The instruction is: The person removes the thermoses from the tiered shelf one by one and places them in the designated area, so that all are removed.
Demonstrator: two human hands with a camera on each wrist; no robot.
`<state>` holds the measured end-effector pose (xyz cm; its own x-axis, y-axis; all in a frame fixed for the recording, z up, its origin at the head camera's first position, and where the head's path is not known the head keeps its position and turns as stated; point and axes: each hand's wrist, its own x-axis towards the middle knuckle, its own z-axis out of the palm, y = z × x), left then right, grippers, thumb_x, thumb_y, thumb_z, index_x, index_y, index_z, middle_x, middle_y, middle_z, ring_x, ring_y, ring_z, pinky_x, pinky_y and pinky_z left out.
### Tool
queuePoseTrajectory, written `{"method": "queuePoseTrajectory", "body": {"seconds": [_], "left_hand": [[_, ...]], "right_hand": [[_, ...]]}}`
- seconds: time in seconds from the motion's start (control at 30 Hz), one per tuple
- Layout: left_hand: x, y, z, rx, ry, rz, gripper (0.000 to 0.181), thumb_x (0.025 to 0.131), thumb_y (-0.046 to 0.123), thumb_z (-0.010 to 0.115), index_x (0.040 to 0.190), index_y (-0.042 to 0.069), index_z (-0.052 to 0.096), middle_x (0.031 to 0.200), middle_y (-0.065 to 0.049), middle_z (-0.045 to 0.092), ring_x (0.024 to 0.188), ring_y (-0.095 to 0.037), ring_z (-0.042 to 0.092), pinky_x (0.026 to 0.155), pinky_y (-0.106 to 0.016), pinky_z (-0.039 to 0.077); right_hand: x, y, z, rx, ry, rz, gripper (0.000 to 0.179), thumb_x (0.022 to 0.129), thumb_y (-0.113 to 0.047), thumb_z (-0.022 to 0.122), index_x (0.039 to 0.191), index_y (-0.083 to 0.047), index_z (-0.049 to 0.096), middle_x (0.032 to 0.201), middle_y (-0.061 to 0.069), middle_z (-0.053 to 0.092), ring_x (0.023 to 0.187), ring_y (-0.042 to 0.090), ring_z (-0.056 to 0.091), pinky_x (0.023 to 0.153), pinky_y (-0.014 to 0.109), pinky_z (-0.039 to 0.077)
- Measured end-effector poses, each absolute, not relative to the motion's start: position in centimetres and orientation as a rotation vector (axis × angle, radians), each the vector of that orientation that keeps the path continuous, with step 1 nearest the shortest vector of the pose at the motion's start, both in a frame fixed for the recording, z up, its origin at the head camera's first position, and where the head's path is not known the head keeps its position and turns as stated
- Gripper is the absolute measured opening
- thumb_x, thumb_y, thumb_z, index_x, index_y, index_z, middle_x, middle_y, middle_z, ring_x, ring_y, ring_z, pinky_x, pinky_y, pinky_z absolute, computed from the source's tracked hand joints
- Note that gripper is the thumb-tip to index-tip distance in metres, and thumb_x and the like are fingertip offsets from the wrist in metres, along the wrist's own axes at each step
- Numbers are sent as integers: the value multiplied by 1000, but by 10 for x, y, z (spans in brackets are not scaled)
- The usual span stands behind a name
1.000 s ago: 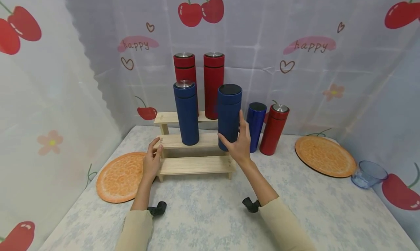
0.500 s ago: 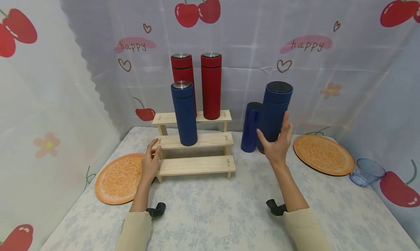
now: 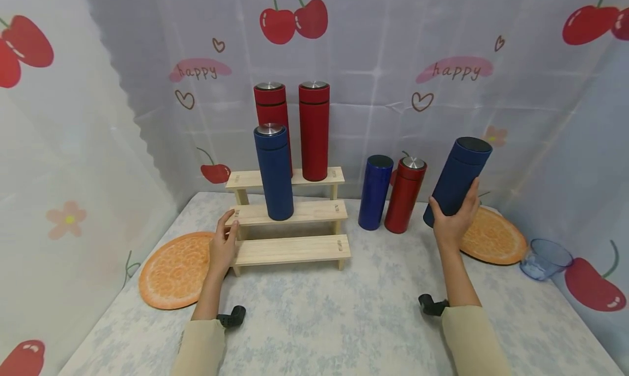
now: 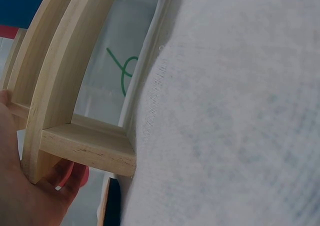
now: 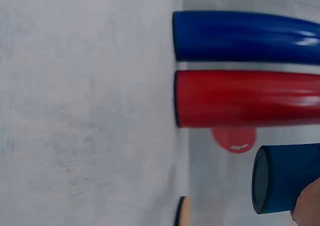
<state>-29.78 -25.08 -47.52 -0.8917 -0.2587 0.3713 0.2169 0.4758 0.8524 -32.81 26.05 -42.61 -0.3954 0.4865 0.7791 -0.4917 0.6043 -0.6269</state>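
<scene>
My right hand grips a dark blue thermos with a black lid, tilted to the right and lifted over the table. Its round base shows in the right wrist view, with the blue thermos body above the table cloth. My left hand holds the left end of a three-step wooden stand; in the left wrist view the fingers reach behind the wood. On the middle step stands another blue thermos with a steel lid. Two red thermoses, a left one and a right one, stand on the top step.
Right of the stand, a glossy blue thermos and a red thermos stand on the table. Orange round placemats lie at the left and right. A clear blue glass bowl sits beside the right placemat.
My right hand has carried the dark blue thermos from the stand to the right, past the two thermoses on the table, and tilted it. The left hand stays at the stand.
</scene>
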Motion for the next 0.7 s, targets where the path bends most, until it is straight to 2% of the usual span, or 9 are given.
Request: {"method": "queuePoseTrajectory", "body": {"seconds": [0.17, 0.37, 0.5, 0.7], "left_hand": [[-298, -251, -476, 41, -2276, -1399, 45, 94, 49, 43, 137, 37, 40, 114, -15, 60, 103, -28, 56, 83, -45, 42], [-295, -249, -474, 58, -2282, -1415, 46, 94, 50, 44, 137, 35, 40, 114, -15, 60, 103, -27, 56, 84, -45, 42], [-295, -248, -473, 59, -2287, -1425, 48, 93, 51, 43, 138, 35, 39, 114, -15, 60, 103, -27, 55, 85, -45, 42], [-295, -248, -472, 67, -2280, -1412, 47, 93, 50, 44, 137, 35, 40, 112, -14, 61, 101, -27, 56, 83, -44, 43]], "right_hand": [[-340, 272, -449, -18, -1729, 1055, 94, 71, -9, 80, 147, -11, 25, 147, -3, 29, 129, 19, 31, 106, 39, 21], [-351, 278, -475, -17, -1792, 1078, 97, 71, -8, 80, 148, -12, 21, 146, 7, 30, 131, 23, 30, 106, 43, 20], [-357, 278, -482, 11, -1803, 1065, 97, 71, -7, 80, 148, -11, 21, 143, 16, 33, 129, 30, 31, 105, 46, 21], [-358, 270, -483, -20, -1859, 1090, 100, 70, -8, 81, 149, -15, 19, 141, 20, 33, 128, 33, 32, 104, 49, 21]]}}
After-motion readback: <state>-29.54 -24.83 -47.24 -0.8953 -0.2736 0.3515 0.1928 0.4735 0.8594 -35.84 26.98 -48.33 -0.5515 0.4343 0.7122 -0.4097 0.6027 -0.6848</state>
